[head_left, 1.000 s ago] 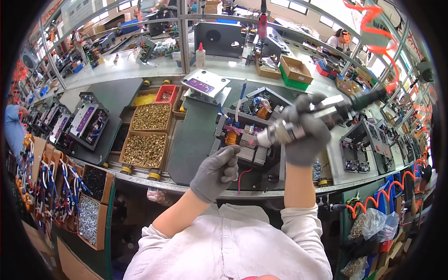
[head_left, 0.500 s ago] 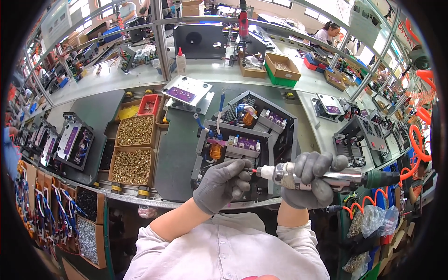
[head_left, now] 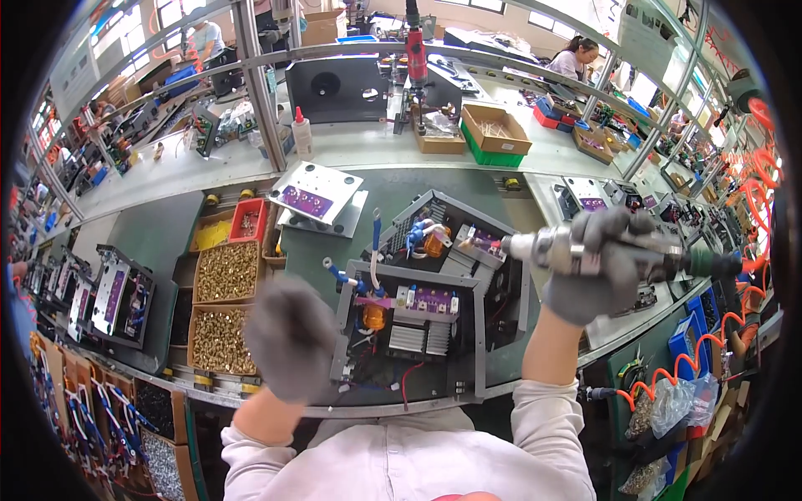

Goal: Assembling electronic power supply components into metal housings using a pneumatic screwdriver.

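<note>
My right hand (head_left: 595, 271), in a grey glove, is wrapped round an air screwdriver (head_left: 551, 249), its red-tipped end pointing left over the far chassis. My left hand (head_left: 292, 338), gloved too and smeared by motion, is over the left side of the bench, beside a cardboard box of brass fasteners (head_left: 219, 341); its fingers cannot be made out. Between my arms lies an open dark metal chassis (head_left: 479, 334) with a purple circuit board (head_left: 428, 302), a silver heatsink (head_left: 420, 336) and an orange coil (head_left: 373, 316). A second such chassis (head_left: 525, 292) sits behind it, turned at an angle.
Behind the nearer fastener box stand another box of brass fasteners (head_left: 227, 271) and a small red bin (head_left: 248, 219). White plates with a purple board (head_left: 307, 200) lie at the back. More units (head_left: 117, 301) stand left. An orange coiled hose (head_left: 756, 225) hangs right.
My left hand has left the screwdriver's tip and swung left toward the brass fasteners. My right hand has lifted the screwdriver farther away and to the right.
</note>
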A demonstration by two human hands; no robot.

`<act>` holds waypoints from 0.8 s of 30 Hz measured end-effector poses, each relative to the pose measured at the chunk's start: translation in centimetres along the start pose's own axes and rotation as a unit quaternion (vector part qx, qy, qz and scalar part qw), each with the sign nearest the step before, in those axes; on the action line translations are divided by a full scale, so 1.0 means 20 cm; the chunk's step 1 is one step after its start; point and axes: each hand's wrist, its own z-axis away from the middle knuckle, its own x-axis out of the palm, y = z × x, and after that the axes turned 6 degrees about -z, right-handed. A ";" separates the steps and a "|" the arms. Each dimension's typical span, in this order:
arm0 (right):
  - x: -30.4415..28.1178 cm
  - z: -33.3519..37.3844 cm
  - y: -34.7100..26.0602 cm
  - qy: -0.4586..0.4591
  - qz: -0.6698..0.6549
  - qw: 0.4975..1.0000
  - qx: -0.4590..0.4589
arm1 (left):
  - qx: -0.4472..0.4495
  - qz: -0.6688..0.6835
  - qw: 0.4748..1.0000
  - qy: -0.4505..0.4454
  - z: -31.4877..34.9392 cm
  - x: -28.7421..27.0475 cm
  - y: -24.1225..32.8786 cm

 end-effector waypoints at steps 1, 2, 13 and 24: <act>-0.05 -0.05 0.01 0.054 0.019 0.998 0.008 | 0.092 -0.086 0.991 -0.046 -0.19 -0.09 -0.01; -0.06 -0.09 0.05 0.080 0.012 0.997 0.020 | 0.089 -0.132 0.987 -0.007 -0.34 -0.08 -0.01; -0.31 -0.22 0.32 0.135 0.027 0.982 0.129 | 0.229 -0.737 0.417 -0.479 -0.97 0.36 -0.65; -0.41 -0.24 0.54 0.163 0.053 0.971 0.167 | 0.198 -0.664 0.490 -0.529 -1.11 0.49 -0.87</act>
